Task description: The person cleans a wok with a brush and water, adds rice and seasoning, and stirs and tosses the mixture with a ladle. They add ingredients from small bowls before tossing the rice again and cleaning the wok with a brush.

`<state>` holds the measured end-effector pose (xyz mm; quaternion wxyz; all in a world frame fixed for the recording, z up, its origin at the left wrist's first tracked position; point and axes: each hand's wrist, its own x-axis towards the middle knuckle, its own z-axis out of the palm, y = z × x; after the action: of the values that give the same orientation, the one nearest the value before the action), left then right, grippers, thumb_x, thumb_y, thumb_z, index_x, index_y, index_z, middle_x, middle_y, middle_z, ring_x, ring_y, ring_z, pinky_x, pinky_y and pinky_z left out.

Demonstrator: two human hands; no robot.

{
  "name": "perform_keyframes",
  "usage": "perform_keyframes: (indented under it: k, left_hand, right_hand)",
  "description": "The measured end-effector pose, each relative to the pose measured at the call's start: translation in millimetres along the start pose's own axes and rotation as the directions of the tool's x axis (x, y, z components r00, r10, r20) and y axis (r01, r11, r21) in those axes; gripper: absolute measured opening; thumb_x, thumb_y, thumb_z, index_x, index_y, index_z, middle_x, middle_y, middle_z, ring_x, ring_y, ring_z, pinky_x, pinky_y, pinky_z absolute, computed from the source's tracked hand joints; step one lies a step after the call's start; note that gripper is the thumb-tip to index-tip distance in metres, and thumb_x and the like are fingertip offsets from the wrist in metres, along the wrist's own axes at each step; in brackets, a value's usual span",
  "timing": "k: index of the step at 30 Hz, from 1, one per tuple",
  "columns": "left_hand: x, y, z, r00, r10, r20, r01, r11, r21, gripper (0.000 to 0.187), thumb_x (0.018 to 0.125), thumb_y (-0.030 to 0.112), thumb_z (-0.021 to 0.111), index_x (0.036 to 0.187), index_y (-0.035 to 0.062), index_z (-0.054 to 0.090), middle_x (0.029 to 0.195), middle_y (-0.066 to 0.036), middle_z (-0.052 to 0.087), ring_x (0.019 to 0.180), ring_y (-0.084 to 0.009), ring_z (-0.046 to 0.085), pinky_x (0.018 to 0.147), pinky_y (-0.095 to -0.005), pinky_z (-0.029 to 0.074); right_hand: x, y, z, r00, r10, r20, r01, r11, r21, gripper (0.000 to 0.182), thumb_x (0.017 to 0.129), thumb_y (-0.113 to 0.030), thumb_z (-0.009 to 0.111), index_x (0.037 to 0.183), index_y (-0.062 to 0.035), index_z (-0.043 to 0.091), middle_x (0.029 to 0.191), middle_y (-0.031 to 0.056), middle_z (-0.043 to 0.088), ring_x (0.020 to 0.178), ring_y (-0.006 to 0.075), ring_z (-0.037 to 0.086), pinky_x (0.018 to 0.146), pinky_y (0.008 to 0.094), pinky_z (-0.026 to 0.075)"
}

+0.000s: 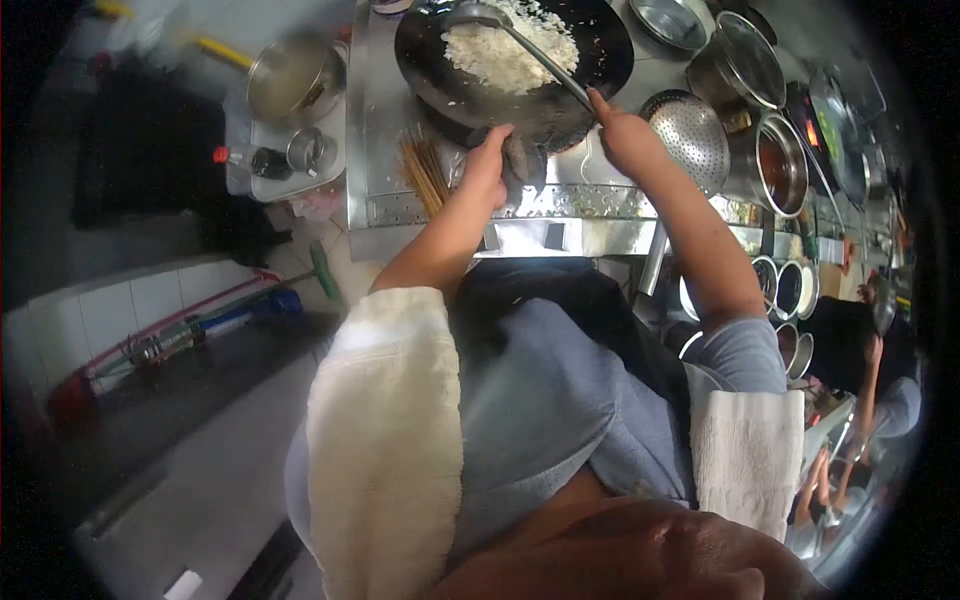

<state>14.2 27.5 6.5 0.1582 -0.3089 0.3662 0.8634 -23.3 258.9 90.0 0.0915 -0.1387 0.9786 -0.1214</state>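
Right hand (630, 140): fingers wrapped around the handle of a ladle (546, 63), no gap showing.
Left hand (485, 172): fingers closed on a dark cloth (520, 160) at the wok's near rim; we cannot see the fingertips.
Ladle: one, metal, long axis running forward and leftward from our right fingers, head resting at the rice; the right hand is nearer.
Rice (510, 50): one white heap, inside the wok (420, 55), ahead of both hands, forward-left of the right.
Sticks (425, 170): one thin bundle, beside our left wrist.
Strainer (690, 140): perforated, beside our right forearm.
Pot (783, 165): reddish contents, farther right.
Worktop (375, 100): metal, beneath the wok.
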Motion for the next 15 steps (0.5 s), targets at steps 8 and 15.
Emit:
perform_keyframes:
  k: [8, 15]
  left_hand:
    - [17.1, -6.8, -7.9, 0.999, 0.041, -0.011, -0.04, 0.998, 0.037, 0.031, 0.087, 0.029, 0.066, 0.103, 0.0024, 0.064, 0.097, -0.01, 0.068, 0.084, -0.0261, 0.067, 0.075, -0.0437, 0.055]
    - [2.6, -2.3, 1.1, 0.996, 0.083, -0.018, -0.082, 0.996, 0.022, 0.031, 0.087, 0.027, 0.065, 0.104, 0.0016, 0.063, 0.096, -0.011, 0.067, 0.084, -0.0262, 0.067, 0.074, -0.0431, 0.055]
  right_hand:
    - [-70.0, 28.4, -94.4, 0.958, 0.056, 0.28, 0.036, 0.949, -0.312, 0.071, 0.09, -0.004, 0.043, 0.153, -0.0312, 0.023, 0.105, 0.021, 0.064, 0.089, 0.0373, 0.066, 0.079, 0.0483, 0.053]
    - [-55.5, 26.1, -10.9, 0.978, 0.181, 0.105, -0.179, 0.983, -0.026, 0.066, 0.092, -0.011, 0.045, 0.153, -0.0265, 0.024, 0.105, 0.0246, 0.064, 0.092, 0.0412, 0.065, 0.083, 0.0516, 0.05]
